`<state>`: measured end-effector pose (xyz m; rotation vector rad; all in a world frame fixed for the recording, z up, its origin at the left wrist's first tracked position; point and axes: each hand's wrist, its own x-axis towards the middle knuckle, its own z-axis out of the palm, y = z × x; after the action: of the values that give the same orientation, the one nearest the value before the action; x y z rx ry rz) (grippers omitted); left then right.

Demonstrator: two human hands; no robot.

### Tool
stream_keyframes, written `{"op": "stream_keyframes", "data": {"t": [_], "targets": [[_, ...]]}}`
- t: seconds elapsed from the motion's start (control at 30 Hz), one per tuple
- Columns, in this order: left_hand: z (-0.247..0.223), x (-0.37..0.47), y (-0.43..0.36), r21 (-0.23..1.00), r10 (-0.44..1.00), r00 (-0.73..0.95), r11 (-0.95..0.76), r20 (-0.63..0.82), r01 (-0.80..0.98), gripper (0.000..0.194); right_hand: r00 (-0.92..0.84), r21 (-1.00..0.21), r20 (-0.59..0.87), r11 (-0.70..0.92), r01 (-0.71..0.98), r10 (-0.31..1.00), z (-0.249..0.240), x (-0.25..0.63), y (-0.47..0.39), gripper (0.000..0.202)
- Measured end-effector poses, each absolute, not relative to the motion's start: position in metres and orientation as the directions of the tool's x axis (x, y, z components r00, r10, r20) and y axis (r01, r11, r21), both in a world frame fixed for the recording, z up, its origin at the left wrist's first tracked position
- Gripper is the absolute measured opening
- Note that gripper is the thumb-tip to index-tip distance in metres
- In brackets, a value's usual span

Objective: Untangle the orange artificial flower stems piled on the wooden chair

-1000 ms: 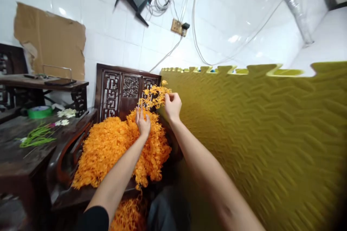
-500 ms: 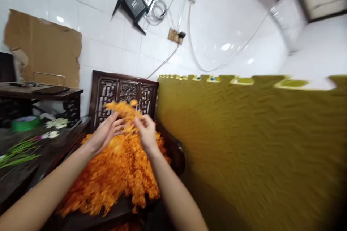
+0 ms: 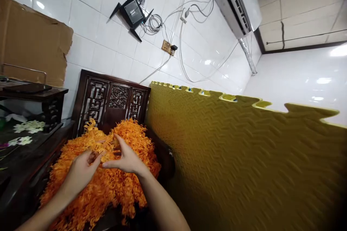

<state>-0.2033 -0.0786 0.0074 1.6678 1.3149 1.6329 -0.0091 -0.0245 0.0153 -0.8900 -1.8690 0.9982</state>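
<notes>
A large heap of frilly orange artificial flowers (image 3: 94, 195) fills the seat of a dark carved wooden chair (image 3: 115, 112). Over the heap, my left hand (image 3: 82, 171) pinches a lighter orange flower sprig (image 3: 99, 142) between thumb and fingers. My right hand (image 3: 127, 157) is beside it, thumb and index finger spread wide around the sprig's right side. Its other fingers are partly hidden behind the orange strands, and whether they touch the sprig I cannot tell.
An olive foam mat (image 3: 230, 162) stands upright along the right. At left, a dark table (image 3: 16, 162) bears white flowers (image 3: 29, 127), beside a small stand (image 3: 51, 97) and cardboard (image 3: 35, 39). A router (image 3: 132, 11) with cables and an air conditioner (image 3: 238, 5) are on the wall.
My view has shifted, bringing the air conditioner fully into sight. Both hands have come lower and nearer with the sprig, and my right thumb and index finger have spread apart.
</notes>
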Motion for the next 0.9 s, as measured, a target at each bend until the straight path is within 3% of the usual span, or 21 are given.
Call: {"op": "stream_keyframes", "data": {"t": [0.07,0.1,0.2,0.27,0.43,0.57,0.67,0.73,0.9], "targets": [[0.010,-0.205,-0.088,0.845,0.876,-0.072,-0.433,0.476,0.315,0.035,-0.378,-0.894,0.372,0.436,0.098,0.848,0.018,-0.019,-0.045,0.146],[0.013,-0.206,-0.096,0.834,0.877,-0.048,-0.435,0.477,0.339,0.034,-0.379,-0.883,0.420,0.467,0.038,0.824,0.020,-0.024,-0.059,0.136],[0.023,-0.208,-0.119,0.776,0.867,0.061,-0.472,0.494,0.418,0.027,-0.249,-0.842,0.520,0.540,0.015,0.817,0.027,-0.033,-0.098,0.068],[0.024,-0.210,-0.129,0.777,0.898,0.119,-0.428,0.423,0.462,0.030,-0.216,-0.874,0.475,0.486,0.002,0.853,0.029,-0.031,-0.109,0.049],[0.015,-0.217,-0.154,0.910,0.984,0.126,-0.167,0.128,0.379,0.041,-0.239,-0.920,0.388,0.359,-0.156,0.890,0.008,-0.027,-0.112,0.041],[0.013,-0.223,-0.166,0.954,0.993,0.095,-0.088,0.063,0.287,0.037,-0.241,-0.928,0.372,0.352,-0.120,0.896,-0.014,-0.027,-0.112,0.034],[0.012,-0.225,-0.169,0.979,0.978,0.200,0.020,-0.062,0.203,0.030,-0.151,-0.934,0.349,0.329,-0.139,0.925,-0.024,-0.029,-0.106,0.046],[0.010,-0.226,-0.171,0.985,0.952,0.270,0.116,-0.147,0.129,0.029,-0.188,-0.950,0.287,0.254,-0.181,0.939,-0.025,-0.031,-0.101,0.052],[0.005,-0.230,-0.176,0.971,0.946,0.226,0.212,-0.232,0.110,0.042,-0.229,-0.963,0.268,0.256,-0.080,0.936,-0.020,-0.033,-0.089,0.032]]}}
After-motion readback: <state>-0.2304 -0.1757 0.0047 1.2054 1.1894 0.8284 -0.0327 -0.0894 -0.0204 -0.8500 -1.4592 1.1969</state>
